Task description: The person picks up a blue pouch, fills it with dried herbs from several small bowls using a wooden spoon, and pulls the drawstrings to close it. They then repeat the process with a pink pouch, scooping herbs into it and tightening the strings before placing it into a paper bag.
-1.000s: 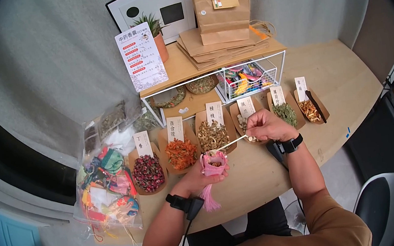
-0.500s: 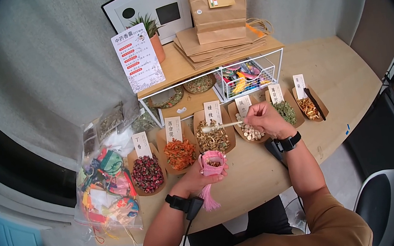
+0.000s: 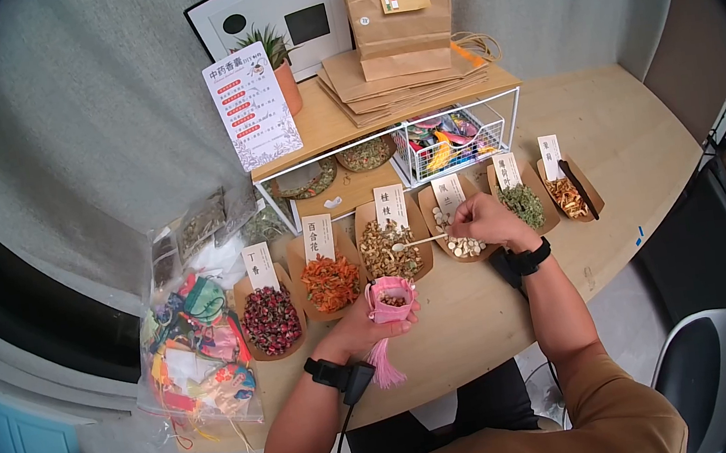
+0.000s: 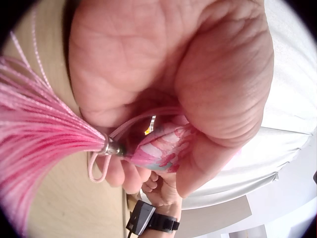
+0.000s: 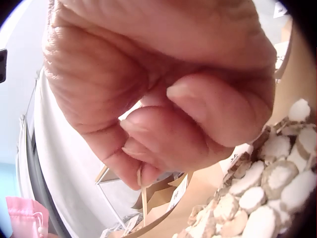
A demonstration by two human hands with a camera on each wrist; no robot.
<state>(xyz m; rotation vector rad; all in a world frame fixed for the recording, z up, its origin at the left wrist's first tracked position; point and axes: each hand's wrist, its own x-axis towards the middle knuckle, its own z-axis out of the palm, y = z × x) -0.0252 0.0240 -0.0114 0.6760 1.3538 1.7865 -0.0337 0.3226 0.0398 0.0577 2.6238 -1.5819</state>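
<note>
In the head view my left hand (image 3: 365, 329) holds a small pink pouch (image 3: 392, 311), its mouth facing up with bits of dried material inside. A pink tassel (image 3: 386, 365) hangs below it; the left wrist view shows the fingers and thumb round the patterned pouch (image 4: 163, 148). My right hand (image 3: 493, 226) pinches the end of a thin pale spoon (image 3: 424, 240) above the tray of white slices (image 3: 466, 246). The spoon's tip lies over the tray of brown-yellow pieces (image 3: 386, 260), at its right part; whether it touches them I cannot tell.
Trays of red buds (image 3: 271, 319), orange petals (image 3: 331, 284), green leaves (image 3: 522, 204) and yellowish pieces (image 3: 567, 197) stand in the row. A plastic bag of colourful pouches (image 3: 199, 340) lies left. Behind are a shelf (image 3: 316, 150), a wire basket (image 3: 451, 143) and paper bags (image 3: 403, 20).
The spoon has moved from the pink pouch's mouth up and away, over the brown-yellow pieces. My right hand has shifted slightly; the left still holds the pouch in nearly the same place.
</note>
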